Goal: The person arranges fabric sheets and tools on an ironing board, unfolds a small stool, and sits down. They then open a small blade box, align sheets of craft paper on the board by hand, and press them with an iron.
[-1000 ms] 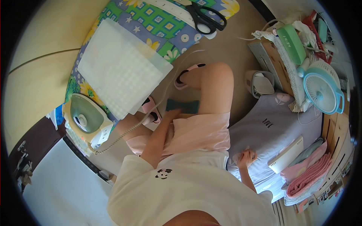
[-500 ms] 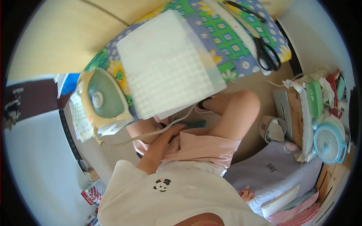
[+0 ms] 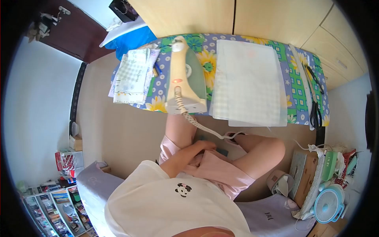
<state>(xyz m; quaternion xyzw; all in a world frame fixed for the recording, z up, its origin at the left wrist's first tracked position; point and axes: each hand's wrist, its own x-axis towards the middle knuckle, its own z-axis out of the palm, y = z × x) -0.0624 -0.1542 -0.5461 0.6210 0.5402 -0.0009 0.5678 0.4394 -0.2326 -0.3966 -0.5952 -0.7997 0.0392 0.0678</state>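
Observation:
My left hand (image 3: 207,145) is low between the legs, beside the pink shorts (image 3: 217,170). Part of a dark teal thing (image 3: 222,151) shows just past it; whether the hand holds it cannot be made out. My right hand is outside the view. On the flowered ironing board (image 3: 158,103), a cream and green iron (image 3: 177,73) stands with its coiled cord hanging over the front edge. Whitish translucent sheets (image 3: 248,85) lie over checked material to its right. Folded checked cloths (image 3: 132,75) are at the left end; black-handled scissors (image 3: 315,114) and a ruler (image 3: 302,85) lie at the right.
Cream cabinets (image 3: 276,19) stand behind the board. At right are a blue fan (image 3: 327,205), a green box (image 3: 331,166) and a small bin (image 3: 279,182). A grey-purple bed cover (image 3: 268,215) is behind the person; a filled shelf (image 3: 51,209) is at lower left.
The view has swung left, so the board and iron appear farther right, and the shelf and folded cloths have come into sight. My right hand, earlier on the bed, has left the view.

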